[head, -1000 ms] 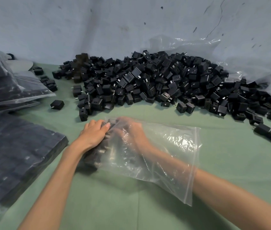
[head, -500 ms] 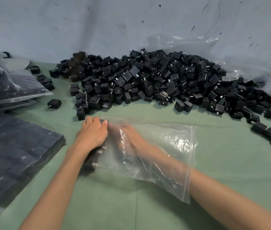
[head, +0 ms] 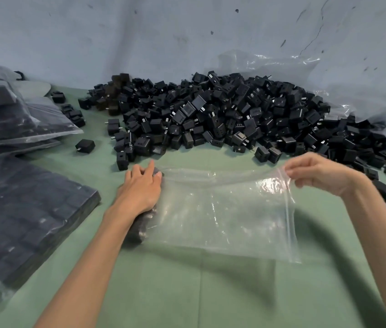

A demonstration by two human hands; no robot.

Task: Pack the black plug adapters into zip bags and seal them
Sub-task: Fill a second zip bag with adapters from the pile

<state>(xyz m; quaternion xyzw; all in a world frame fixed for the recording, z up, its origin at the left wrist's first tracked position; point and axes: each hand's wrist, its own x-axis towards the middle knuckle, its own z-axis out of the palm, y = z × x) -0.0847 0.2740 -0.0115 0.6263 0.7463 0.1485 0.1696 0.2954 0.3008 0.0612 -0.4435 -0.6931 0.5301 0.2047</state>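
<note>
Black plug adapters [head: 222,119] are heaped at the surface's [head: 187,292] far edge — a few lie inside the zip bag [head: 222,214] at mid-surface, pressed under the flat left hand [head: 140,188]. The bag's mouth is pinched by the right hand [head: 322,172].

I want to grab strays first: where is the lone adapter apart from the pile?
In the head view the lone adapter lies on the green cloth at left, between the filled bags and the pile, beyond the left hand.
</note>
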